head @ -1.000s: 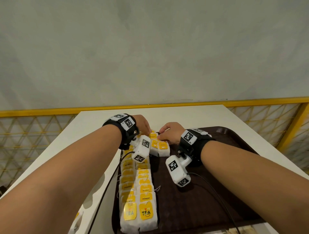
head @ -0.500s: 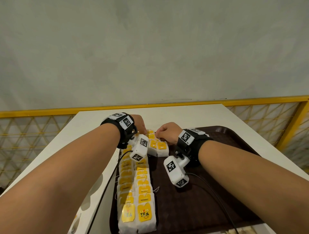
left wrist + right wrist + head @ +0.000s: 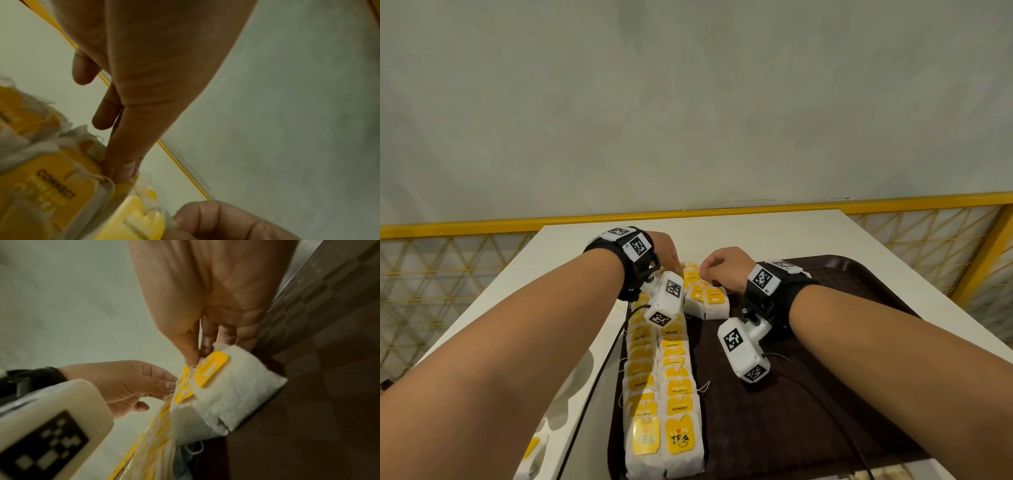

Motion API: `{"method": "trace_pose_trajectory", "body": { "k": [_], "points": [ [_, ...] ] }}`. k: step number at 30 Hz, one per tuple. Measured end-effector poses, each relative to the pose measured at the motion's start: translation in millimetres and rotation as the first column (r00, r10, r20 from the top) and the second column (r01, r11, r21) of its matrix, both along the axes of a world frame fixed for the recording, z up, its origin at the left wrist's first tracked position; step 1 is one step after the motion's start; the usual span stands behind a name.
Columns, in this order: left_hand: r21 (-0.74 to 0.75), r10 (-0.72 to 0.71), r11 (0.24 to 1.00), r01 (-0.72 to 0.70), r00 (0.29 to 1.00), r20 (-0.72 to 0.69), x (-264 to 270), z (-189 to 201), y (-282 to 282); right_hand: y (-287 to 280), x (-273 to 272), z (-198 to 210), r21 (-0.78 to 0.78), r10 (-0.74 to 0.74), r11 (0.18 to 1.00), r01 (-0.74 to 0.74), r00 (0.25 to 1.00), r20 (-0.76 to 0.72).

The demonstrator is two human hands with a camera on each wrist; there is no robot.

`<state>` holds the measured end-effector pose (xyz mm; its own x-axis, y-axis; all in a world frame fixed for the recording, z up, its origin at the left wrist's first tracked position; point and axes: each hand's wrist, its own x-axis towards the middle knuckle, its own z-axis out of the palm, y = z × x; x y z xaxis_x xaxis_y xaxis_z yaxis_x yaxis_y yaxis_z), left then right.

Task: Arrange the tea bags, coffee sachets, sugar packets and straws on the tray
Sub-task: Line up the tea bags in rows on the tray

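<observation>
Two hands met at the far end of the tea bags, near the middle of the head view. The brown tray sat on a white table, and two long rows of tea bags ran along the tray's left side, from the bottom of the frame up toward the hands. Each bag was white with a yellow tag.

A small bunch of tea bags lay at the top of the rows, just below the right hand. In the right wrist view, the thumb and first finger of that hand were pressed together, pinching the top edge of a white tea bag right by its yellow tag. The bag hung below the fingertips and touched the tray.

The left hand was just to the left of the bunch. In the left wrist view, its thumb pointed down and pressed on the top of a bag by a tag that said CONNECT. The other fingers were loosely bent and held nothing. The two hands were close but did not touch.
</observation>
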<state>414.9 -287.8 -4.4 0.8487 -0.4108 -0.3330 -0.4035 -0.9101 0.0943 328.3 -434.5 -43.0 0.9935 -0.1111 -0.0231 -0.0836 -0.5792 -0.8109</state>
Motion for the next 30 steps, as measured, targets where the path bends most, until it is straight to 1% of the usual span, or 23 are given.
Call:
{"method": "trace_pose_trajectory", "body": {
  "k": [3,6,9,12,15,16,18,20,22,26,30],
  "points": [
    [-0.034,0.011,0.999,-0.012,1.0,-0.009,0,-1,-3,-1,-1,5,-0.003,0.026,1.0,-0.027,0.995,-0.095],
    [-0.043,0.019,0.999,-0.02,1.0,-0.012,0,-1,-7,1,-2,7,-0.023,0.052,0.998,-0.056,0.989,-0.135],
    [-0.047,0.028,0.999,-0.028,1.0,0.003,2,-3,-11,3,0,8,-0.071,0.041,0.996,-0.051,0.99,-0.137],
    [-0.027,0.031,0.999,-0.03,0.999,0.031,2,-6,-15,6,5,6,-0.14,0.012,0.99,-0.027,0.994,-0.104],
    [-0.004,0.031,1.0,-0.03,0.997,0.073,-1,-8,-16,7,8,3,-0.146,-0.013,0.989,-0.001,0.996,-0.089],
    [-0.01,0.034,0.999,-0.033,0.996,0.087,-2,-7,-16,6,8,3,-0.137,-0.009,0.991,-0.003,0.996,-0.086],
    [-0.076,0.058,0.996,-0.051,0.994,0.098,-3,-3,-12,3,6,2,-0.076,-0.018,0.997,0.012,0.997,-0.077],
    [-0.161,0.084,0.985,-0.069,0.993,0.088,-6,3,-7,-2,2,3,0.057,-0.046,0.997,0.052,0.994,-0.102],
    [-0.185,0.076,0.981,-0.061,0.994,0.074,-8,7,-2,-7,-4,5,0.141,-0.042,0.988,0.063,0.988,-0.147],
    [-0.189,0.034,0.982,-0.026,0.999,0.041,-17,9,2,-15,-14,7,0.151,0.031,0.989,0.0,0.979,-0.202],
    [-0.242,-0.037,0.969,0.047,0.998,0.044,-27,15,0,-12,-22,7,0.159,0.066,0.987,-0.033,0.977,-0.204]
  ]
}}
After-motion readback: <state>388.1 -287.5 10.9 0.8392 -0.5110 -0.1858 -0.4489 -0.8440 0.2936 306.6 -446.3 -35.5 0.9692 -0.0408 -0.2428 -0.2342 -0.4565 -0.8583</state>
